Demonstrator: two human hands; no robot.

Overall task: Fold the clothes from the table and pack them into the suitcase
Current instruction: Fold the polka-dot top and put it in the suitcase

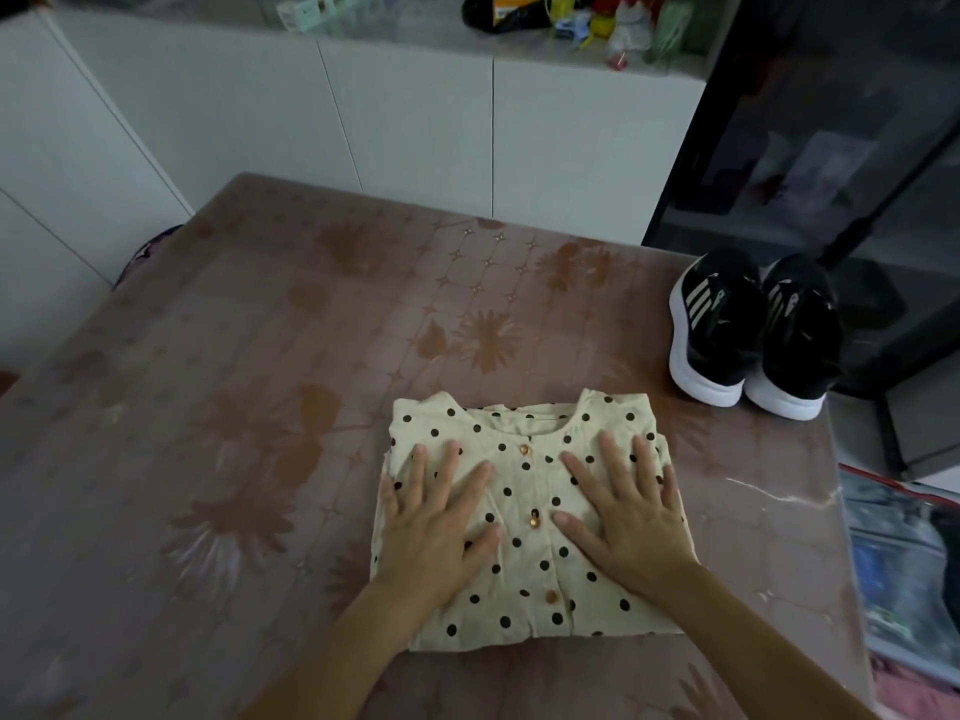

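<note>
Head view: two bare forearms reach in from the bottom edge, and both hands lie flat, palms down, on a folded shirt (519, 579). The left hand (436, 522) presses the shirt's left half with straight, spread fingers and grips nothing. The right hand (628, 517) rests the same way on the right half, fingers wide and straight. The shirt is cream with dark dots and has a row of small orange buttons running down the middle between the hands. It is folded into a tidy rectangle with the neckline on the far side, and it lies on the near middle of the surface (260, 356), which has a brownish flower-patterned cover with a glossy sheen. Farther back on the right, a pair of black shoes (753, 330) with white soles stands side by side at the surface's right edge, apart from the shirt. Beyond the surface runs a row of white cupboards (415, 122); small colourful things on top of them are too blurred to name. At the far right stands a dark glass-fronted cabinet (831, 148)
</note>
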